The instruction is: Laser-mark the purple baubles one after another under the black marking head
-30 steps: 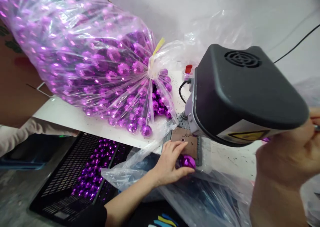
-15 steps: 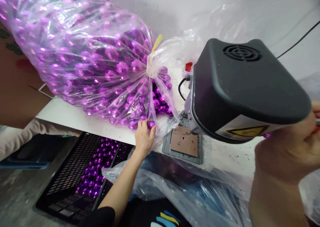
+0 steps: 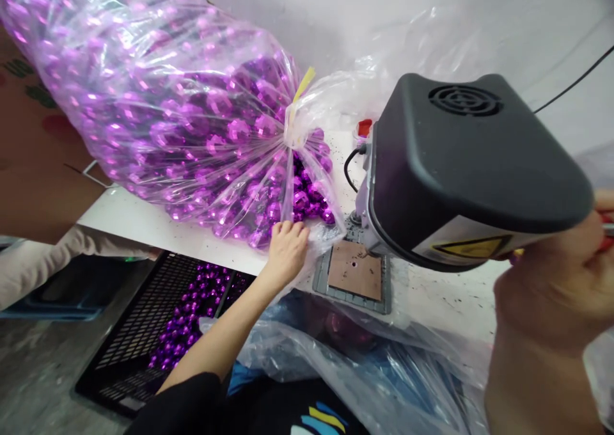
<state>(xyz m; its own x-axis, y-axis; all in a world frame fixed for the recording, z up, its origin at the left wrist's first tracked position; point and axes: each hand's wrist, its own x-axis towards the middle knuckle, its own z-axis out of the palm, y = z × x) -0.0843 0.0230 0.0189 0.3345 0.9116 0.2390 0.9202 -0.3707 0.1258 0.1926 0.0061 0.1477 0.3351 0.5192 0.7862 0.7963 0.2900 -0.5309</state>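
A large clear plastic bag (image 3: 158, 115) full of shiny purple faceted balls lies on the white table, its neck gathered by a knot with a yellow strip. Through an opening below the knot, loose purple balls (image 3: 307, 195) show. My left hand (image 3: 289, 249) is at the lower edge of that opening, fingers curled down against the plastic; whatever they hold is hidden. On the right is a black-hooded bench machine (image 3: 474, 160) like a drill press. Close by its right side my right hand (image 3: 556, 288) is closed and blurred, by a red and metal part (image 3: 607, 230) at the frame's edge.
Under the machine, a brown board (image 3: 355, 272) with a small hole rests on the grey base (image 3: 387, 288). A black crate (image 3: 115, 345) of purple balls stands below the table's left side. A person's sleeve (image 3: 43, 262) shows at left. Clear plastic sheeting (image 3: 336, 358) hangs in front.
My left hand has shifted slightly right and up along the bag's opening, and the purple ball seen by its thumb no longer shows. The right hand stays beside the machine.
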